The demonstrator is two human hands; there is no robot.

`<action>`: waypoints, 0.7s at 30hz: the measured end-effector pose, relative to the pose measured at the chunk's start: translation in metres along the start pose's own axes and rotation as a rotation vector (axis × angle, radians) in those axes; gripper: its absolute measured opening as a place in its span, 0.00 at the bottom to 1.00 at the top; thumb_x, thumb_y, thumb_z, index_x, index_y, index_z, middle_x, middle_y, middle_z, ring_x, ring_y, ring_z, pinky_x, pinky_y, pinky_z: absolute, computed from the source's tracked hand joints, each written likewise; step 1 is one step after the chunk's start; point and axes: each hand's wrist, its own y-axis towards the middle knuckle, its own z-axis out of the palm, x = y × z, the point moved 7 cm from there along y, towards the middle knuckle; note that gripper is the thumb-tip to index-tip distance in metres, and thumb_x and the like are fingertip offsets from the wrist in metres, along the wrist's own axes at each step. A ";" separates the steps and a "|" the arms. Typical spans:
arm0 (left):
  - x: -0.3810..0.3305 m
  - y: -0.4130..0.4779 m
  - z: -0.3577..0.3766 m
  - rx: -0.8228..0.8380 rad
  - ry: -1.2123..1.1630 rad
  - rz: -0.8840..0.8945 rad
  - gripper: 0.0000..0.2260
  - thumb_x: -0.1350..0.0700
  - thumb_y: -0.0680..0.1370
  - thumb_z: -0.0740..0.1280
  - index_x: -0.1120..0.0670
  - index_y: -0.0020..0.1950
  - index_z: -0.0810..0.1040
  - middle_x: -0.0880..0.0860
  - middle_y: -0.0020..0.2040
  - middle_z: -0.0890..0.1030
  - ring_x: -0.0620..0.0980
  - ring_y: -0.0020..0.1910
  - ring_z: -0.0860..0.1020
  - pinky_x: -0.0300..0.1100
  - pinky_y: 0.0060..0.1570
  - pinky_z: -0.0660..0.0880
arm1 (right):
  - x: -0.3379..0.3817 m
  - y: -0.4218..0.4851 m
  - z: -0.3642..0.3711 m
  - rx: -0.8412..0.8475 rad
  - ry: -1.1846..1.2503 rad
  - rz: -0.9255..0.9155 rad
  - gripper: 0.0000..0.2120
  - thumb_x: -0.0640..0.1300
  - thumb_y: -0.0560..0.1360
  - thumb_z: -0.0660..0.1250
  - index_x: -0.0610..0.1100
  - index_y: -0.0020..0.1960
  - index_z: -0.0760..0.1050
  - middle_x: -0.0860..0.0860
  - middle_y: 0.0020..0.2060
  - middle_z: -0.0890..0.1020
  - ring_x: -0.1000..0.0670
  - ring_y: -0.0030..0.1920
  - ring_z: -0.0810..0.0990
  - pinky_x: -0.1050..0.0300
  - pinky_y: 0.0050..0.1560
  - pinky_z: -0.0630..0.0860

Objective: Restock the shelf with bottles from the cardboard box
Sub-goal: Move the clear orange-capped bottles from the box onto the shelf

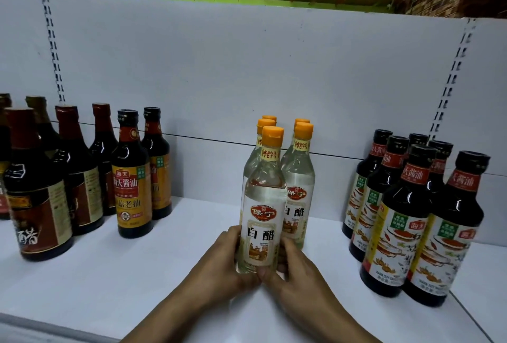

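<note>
a person's left hand (pixel 225 257) and right hand (pixel 296 274) wrap the lower body of a white vinegar bottle (pixel 260 205) at the front of a white shelf (pixel 164 274), fingers curled round the label from either side and the right thumb pressed near the base. the bottle stands upright, orange cap on, just ahead of four matching clear bottles (pixel 300 191) lined up in two rows. whether its base already rests on the shelf cannot be told, as the hands hide it. dark sauce bottles (pixel 131 186) stand well apart to the left, and more dark soy bottles (pixel 397 219) to the right. the cardboard box is out of view.

the bottle looks rigid, full and fairly heavy, likely glass and so breakable, with a smooth wall that could slip. the low two-handed hold on the labelled body seems the safest place, keeping the tall, narrow bottle from tipping into its neighbours as it is squared up with its row.
</note>
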 end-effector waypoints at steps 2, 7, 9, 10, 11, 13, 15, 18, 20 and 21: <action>0.004 0.000 0.000 -0.013 0.035 -0.002 0.33 0.49 0.67 0.76 0.38 0.69 0.68 0.42 0.65 0.76 0.40 0.61 0.79 0.37 0.61 0.79 | -0.003 0.002 0.001 -0.019 -0.016 0.004 0.26 0.55 0.77 0.71 0.65 0.71 0.65 0.64 0.65 0.78 0.67 0.60 0.79 0.60 0.65 0.77; 0.006 0.002 0.000 -0.049 0.055 -0.006 0.28 0.53 0.72 0.72 0.35 0.67 0.66 0.39 0.64 0.77 0.40 0.64 0.78 0.35 0.62 0.77 | -0.002 0.011 0.002 -0.034 -0.054 0.004 0.25 0.55 0.76 0.72 0.65 0.69 0.67 0.62 0.61 0.80 0.64 0.58 0.80 0.62 0.61 0.77; 0.004 0.003 -0.002 -0.057 0.034 -0.008 0.28 0.60 0.76 0.71 0.37 0.67 0.64 0.36 0.61 0.77 0.35 0.59 0.79 0.26 0.55 0.75 | 0.000 0.014 0.001 -0.039 -0.056 0.006 0.24 0.54 0.76 0.72 0.65 0.68 0.68 0.63 0.60 0.81 0.66 0.56 0.79 0.70 0.55 0.75; 0.003 0.004 -0.003 -0.061 0.024 -0.013 0.29 0.61 0.77 0.71 0.38 0.69 0.63 0.34 0.60 0.77 0.31 0.57 0.78 0.23 0.51 0.74 | 0.001 0.015 0.001 -0.040 -0.058 0.010 0.24 0.53 0.77 0.72 0.65 0.69 0.68 0.64 0.59 0.81 0.68 0.54 0.79 0.74 0.52 0.73; 0.003 0.004 -0.004 -0.066 0.020 -0.015 0.29 0.62 0.77 0.70 0.39 0.70 0.62 0.34 0.59 0.77 0.29 0.56 0.77 0.22 0.50 0.73 | 0.002 0.016 0.001 -0.039 -0.061 0.011 0.24 0.53 0.77 0.72 0.64 0.69 0.68 0.65 0.58 0.81 0.70 0.52 0.78 0.76 0.48 0.71; 0.003 0.005 -0.004 -0.070 0.010 -0.018 0.29 0.62 0.77 0.70 0.40 0.70 0.62 0.31 0.58 0.76 0.26 0.53 0.76 0.21 0.48 0.73 | 0.003 0.016 0.002 -0.031 -0.076 0.010 0.24 0.54 0.78 0.71 0.64 0.70 0.68 0.65 0.59 0.81 0.70 0.48 0.77 0.77 0.44 0.70; 0.005 0.006 -0.004 -0.076 -0.009 -0.032 0.28 0.63 0.77 0.71 0.41 0.68 0.63 0.30 0.57 0.75 0.23 0.52 0.75 0.21 0.48 0.73 | 0.003 0.016 0.004 -0.029 -0.109 -0.001 0.25 0.56 0.78 0.69 0.63 0.73 0.66 0.63 0.60 0.80 0.67 0.46 0.75 0.74 0.42 0.69; 0.006 0.006 -0.005 -0.089 -0.049 -0.060 0.27 0.63 0.76 0.71 0.42 0.68 0.64 0.33 0.59 0.77 0.27 0.54 0.76 0.23 0.50 0.74 | 0.000 0.017 0.007 -0.026 -0.163 0.005 0.28 0.61 0.78 0.67 0.62 0.76 0.63 0.61 0.60 0.79 0.62 0.47 0.73 0.69 0.44 0.68; 0.005 0.006 -0.006 -0.097 -0.067 -0.068 0.27 0.63 0.76 0.72 0.42 0.67 0.65 0.34 0.59 0.78 0.28 0.54 0.77 0.23 0.49 0.74 | -0.002 0.018 0.008 -0.025 -0.180 0.015 0.29 0.63 0.78 0.66 0.62 0.76 0.62 0.60 0.62 0.78 0.58 0.53 0.75 0.65 0.50 0.72; 0.004 0.006 -0.006 -0.098 -0.067 -0.069 0.27 0.63 0.76 0.72 0.42 0.67 0.65 0.34 0.58 0.78 0.28 0.54 0.77 0.23 0.49 0.75 | -0.002 0.018 0.008 -0.028 -0.183 0.013 0.29 0.64 0.78 0.66 0.62 0.76 0.62 0.60 0.64 0.78 0.56 0.55 0.75 0.63 0.53 0.72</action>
